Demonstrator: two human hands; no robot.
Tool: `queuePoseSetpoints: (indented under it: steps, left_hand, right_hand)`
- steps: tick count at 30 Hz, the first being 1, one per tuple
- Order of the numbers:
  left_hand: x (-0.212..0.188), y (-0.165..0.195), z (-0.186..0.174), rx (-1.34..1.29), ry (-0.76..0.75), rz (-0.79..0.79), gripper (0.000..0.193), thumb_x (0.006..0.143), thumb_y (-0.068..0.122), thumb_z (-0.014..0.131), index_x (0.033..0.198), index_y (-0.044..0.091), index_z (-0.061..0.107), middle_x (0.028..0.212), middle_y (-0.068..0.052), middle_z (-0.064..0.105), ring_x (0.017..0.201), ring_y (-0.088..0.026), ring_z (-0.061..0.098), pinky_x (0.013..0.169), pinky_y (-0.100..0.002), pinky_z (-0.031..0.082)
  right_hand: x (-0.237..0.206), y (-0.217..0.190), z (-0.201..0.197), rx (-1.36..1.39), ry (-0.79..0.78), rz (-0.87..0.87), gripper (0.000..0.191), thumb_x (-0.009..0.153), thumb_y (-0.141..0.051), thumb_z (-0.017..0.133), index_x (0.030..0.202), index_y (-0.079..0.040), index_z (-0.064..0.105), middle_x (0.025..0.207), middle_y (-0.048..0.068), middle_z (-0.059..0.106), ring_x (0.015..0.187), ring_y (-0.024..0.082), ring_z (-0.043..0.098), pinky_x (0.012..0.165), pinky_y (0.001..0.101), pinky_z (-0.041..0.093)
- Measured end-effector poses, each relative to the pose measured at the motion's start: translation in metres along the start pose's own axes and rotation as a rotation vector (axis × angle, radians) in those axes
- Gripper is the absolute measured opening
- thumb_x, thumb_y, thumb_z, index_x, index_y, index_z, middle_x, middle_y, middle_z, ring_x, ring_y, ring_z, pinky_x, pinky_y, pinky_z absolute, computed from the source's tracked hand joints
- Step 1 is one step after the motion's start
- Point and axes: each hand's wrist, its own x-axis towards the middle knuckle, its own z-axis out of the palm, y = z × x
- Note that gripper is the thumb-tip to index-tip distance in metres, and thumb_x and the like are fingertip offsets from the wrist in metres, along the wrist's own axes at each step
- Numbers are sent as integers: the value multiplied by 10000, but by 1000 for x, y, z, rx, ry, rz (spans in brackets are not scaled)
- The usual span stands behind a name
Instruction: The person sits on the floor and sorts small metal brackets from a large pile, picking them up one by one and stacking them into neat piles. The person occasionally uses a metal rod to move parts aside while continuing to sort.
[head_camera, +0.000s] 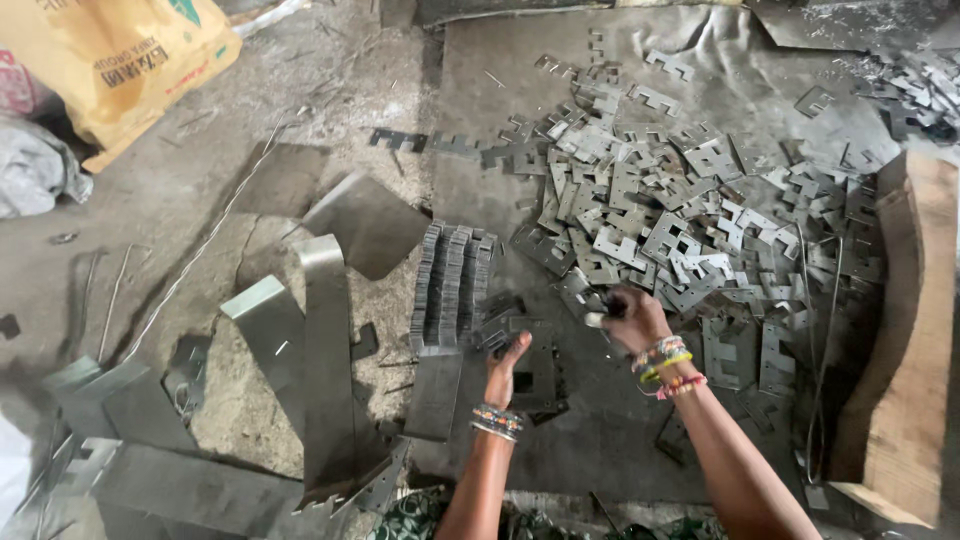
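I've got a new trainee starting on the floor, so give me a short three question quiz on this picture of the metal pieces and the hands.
1. True or false: the right hand is closed on small metal pieces picked from the loose pile of stamped plates.
2. Which thing is the left hand nearest? A) the yellow sack B) the stacked rows of plates C) the wooden block
3. Fill in: the long bent metal strips lie to the ____ of the stacked rows in the picture.

Key: 1 true; 2 B; 3 left.
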Motion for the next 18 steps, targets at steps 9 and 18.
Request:
queuePoseSetpoints:
  steps: [9, 18]
  left_hand:
    - [-9, -5, 1, 179, -273, -3, 445, 826, 275, 828, 1184, 56, 676, 1030, -86, 716, 866, -210, 702, 731, -394, 580]
    - [-13, -38, 29, 873, -470, -59, 397, 852, 364, 819, 1078, 38, 845, 1034, -35, 831, 1038, -169, 730, 947, -346, 506]
  right_hand:
    - [-80, 0, 34, -232, -98, -23, 514, 837, -55, 664, 1344, -49, 579, 814, 121, 761, 644, 223, 748, 557, 370, 622]
    - [-138, 101, 44, 648, 103, 245, 374, 865, 67, 617, 1230, 22, 684, 1049, 140, 757, 822, 242, 737, 694, 386, 644]
